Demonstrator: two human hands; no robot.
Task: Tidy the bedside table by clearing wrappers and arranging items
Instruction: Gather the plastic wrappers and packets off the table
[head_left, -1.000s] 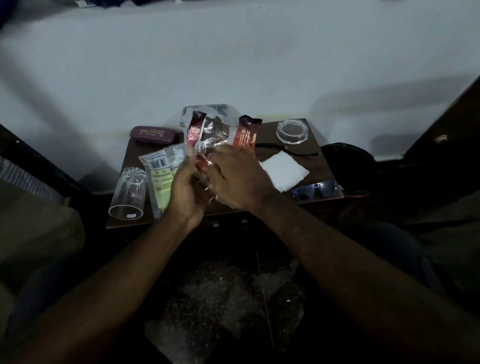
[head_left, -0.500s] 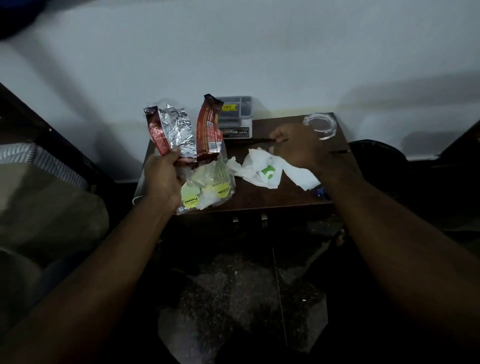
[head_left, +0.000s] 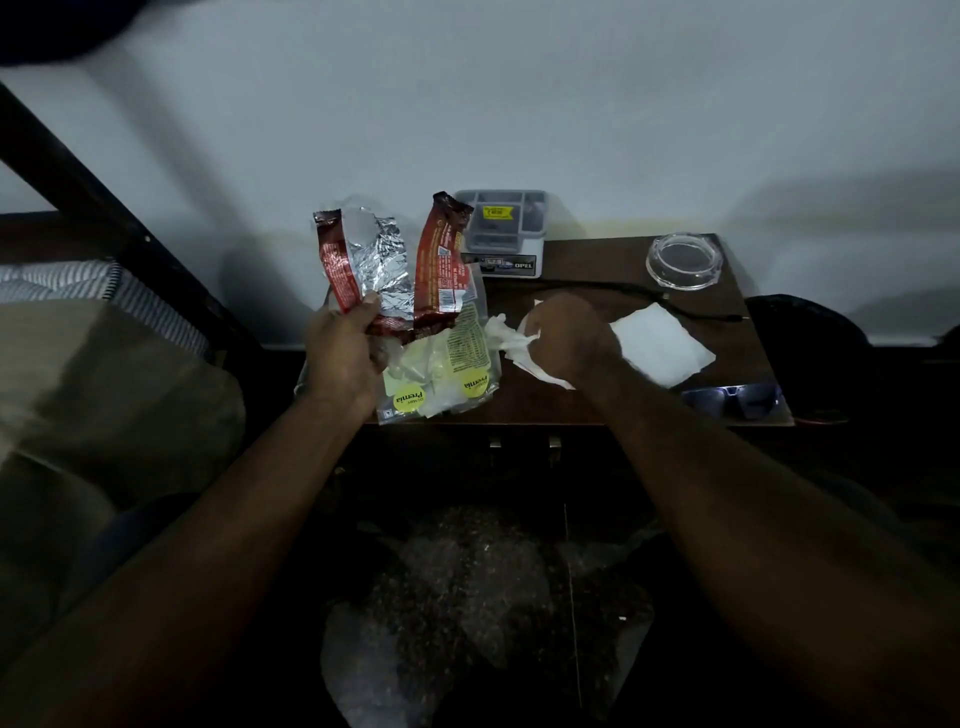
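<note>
My left hand (head_left: 345, 356) holds a bunch of wrappers above the left end of the bedside table (head_left: 597, 410): a torn red and silver foil wrapper (head_left: 376, 270) and a clear bag with yellow labels (head_left: 447, 374). My right hand (head_left: 569, 338) is closed on a crumpled white tissue (head_left: 506, 338) that lies on the table. A flat white napkin (head_left: 660, 345) lies just right of that hand.
A grey organiser box (head_left: 501, 228) stands at the table's back edge. A clear glass ashtray (head_left: 684, 260) sits at the back right, a black cable (head_left: 649, 296) runs in front of it, and sunglasses (head_left: 732, 400) lie at the front right corner. A bed is at the left.
My left hand lifted the wrappers off the table and holds them up. My right hand came back from the cable at the rear and closed on the crumpled tissue.
</note>
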